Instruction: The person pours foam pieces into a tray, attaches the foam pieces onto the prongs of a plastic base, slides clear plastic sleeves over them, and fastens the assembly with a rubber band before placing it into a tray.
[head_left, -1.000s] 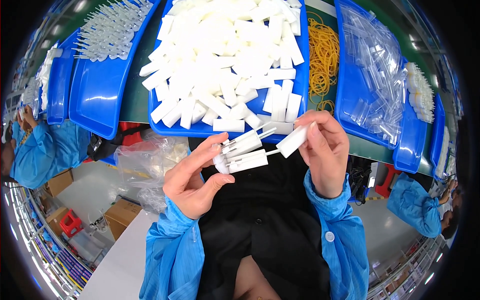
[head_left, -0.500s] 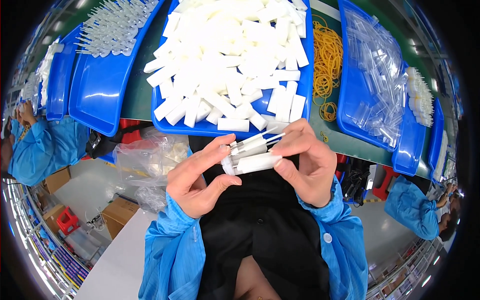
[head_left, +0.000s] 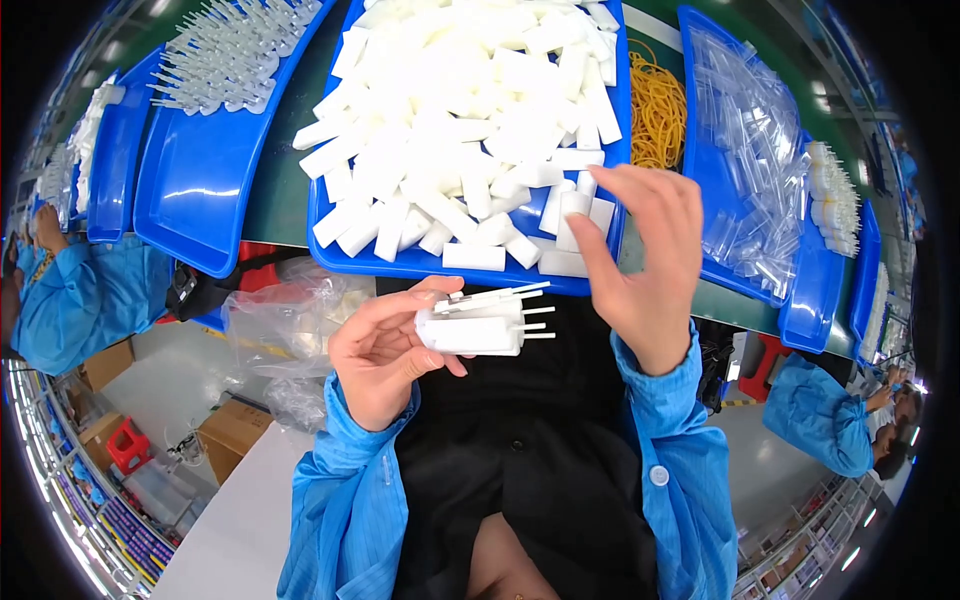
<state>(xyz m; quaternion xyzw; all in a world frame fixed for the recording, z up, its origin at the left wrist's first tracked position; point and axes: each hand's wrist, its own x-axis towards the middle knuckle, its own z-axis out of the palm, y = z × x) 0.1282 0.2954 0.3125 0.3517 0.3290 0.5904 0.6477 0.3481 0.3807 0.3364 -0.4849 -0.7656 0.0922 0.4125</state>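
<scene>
My left hand (head_left: 385, 355) pinches a white plastic part (head_left: 428, 328) by its base, between thumb and fingers. Several thin white prongs (head_left: 538, 310) stick out from it toward the right, and white foam sleeves (head_left: 475, 335) sit around some of them. Over the near right corner of the big tray, my right hand (head_left: 650, 255) is open, its thumb and forefinger spread beside white foam pieces (head_left: 572, 222). The thumb tip overlaps one of those pieces; whether it touches cannot be made out.
A blue tray (head_left: 380, 262) heaped with foam pieces stands ahead. Yellow rubber bands (head_left: 655, 110) lie to its right, then a tray of clear plastic tubes (head_left: 755, 170). At left, a blue tray (head_left: 195, 180) holds pronged white parts (head_left: 235, 55). Co-workers in blue sleeves (head_left: 95, 290) sit at both sides.
My right hand has let go of the foam sleeve on the pronged part and moved up and right to the tray. My left hand keeps its hold, with the part slightly lower.
</scene>
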